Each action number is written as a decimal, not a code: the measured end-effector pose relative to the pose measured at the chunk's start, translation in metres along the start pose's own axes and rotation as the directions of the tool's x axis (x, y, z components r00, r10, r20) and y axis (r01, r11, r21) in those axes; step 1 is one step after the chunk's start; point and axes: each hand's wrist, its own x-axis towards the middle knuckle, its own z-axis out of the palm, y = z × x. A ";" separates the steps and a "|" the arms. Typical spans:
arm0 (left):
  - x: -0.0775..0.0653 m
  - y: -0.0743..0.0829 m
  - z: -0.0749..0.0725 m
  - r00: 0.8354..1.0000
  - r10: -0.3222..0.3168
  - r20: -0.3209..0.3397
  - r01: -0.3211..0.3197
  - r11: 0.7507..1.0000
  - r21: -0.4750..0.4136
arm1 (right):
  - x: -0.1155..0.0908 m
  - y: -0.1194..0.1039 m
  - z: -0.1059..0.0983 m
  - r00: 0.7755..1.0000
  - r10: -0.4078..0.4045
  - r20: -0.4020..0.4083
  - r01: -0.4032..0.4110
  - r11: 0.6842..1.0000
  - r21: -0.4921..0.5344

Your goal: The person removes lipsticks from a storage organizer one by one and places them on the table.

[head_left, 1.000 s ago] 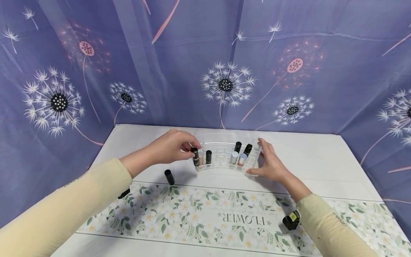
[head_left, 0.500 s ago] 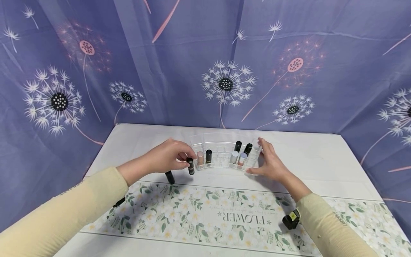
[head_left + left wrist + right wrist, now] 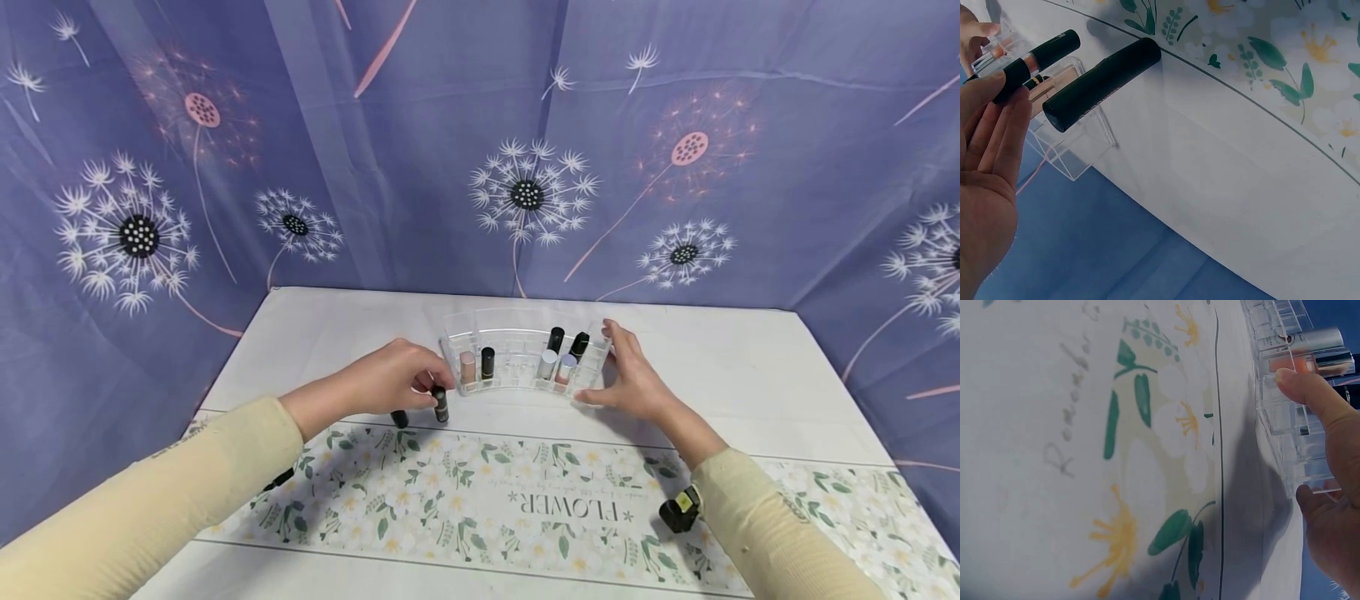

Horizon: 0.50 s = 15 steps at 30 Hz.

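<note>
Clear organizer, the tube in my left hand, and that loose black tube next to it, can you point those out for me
Clear organizer [image 3: 517, 364]: head view, on the bare tiers at its middle.
Tube [image 3: 442, 407]: head view, on its dark lower body.
Loose black tube [image 3: 1105, 84]: left wrist view, mid-side.

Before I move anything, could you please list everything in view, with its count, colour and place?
Backdrop: 1, blue-purple with dandelions, behind the table
Table: 1, white, before the backdrop
Floral strip: 1, white, green and yellow, across the table
Clear organizer: 1, transparent, mid-table
Black-topped tubes: 3, black, in the organizer, one left, two right
Silvery-topped tubes: 2, silver, organizer's right front
Pinkish tube: 1, pale pink, organizer's left front
Held tube: 1, mostly black, in the left hand
Loose tube: 1, black, left of the held tube
Wrist device: 1, black, at the right wrist
Sleeves: 2, pale yellow, on both arms
Left hand: 1, bare, pinching the held tube
Right hand: 1, bare, gripping the organizer's right end
</note>
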 end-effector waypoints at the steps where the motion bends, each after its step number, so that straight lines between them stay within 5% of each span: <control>1: 0.000 0.000 0.000 1.000 -0.012 0.007 0.012 1.000 -0.002 | 0.000 0.000 0.000 1.000 0.001 0.000 -0.001 1.000 0.000; 15: 0.002 -0.005 0.002 0.997 -0.041 0.065 0.039 0.998 0.040 | 0.001 0.000 0.001 1.000 0.000 -0.002 0.000 1.000 0.000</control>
